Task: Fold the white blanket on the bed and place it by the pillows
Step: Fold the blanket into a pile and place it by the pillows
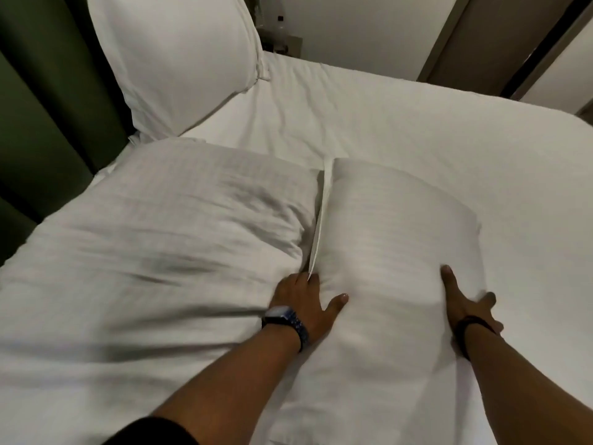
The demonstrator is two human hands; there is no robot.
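Well along, by the look of it. On the left half of the bed (449,139), a thick white blanket (154,252) with a faint woven stripe, already doubled into a broad slab rather than spread flat. Upper surface rumpled and blurred, so no telling how many layers or how square the edges are. Far end of it just short of the upright pillow (179,65) propped against the green headboard (48,91), apparently touching that pillow's lower corner.

Just beside the blanket on its right, edge to edge, a second pillow (385,252) lying flat, flanged border standing up along the seam between the two. Could conceivably be another fold of bedding, but reads as a pillow.

Left hand (305,300), with a wristwatch (285,319), laid flat and spread wide: fingertips pushed into that seam, thumb resting on the pillow's near left side. Nothing pinched that can be made out. Right hand (465,303), with a dark wristband (471,322), likewise splayed against the pillow's near right side, thumb up on top, fingers lower on the sheet side. Bracketing the pillow from both sides, pressing rather than clutching.

Judged from this: folding done or nearly so, blanket already lying next to the pillows. Left, probably, only squaring this flat pillow against the blanket, smoothing the rumpled top, and perhaps nudging the slab closer to the headboard.
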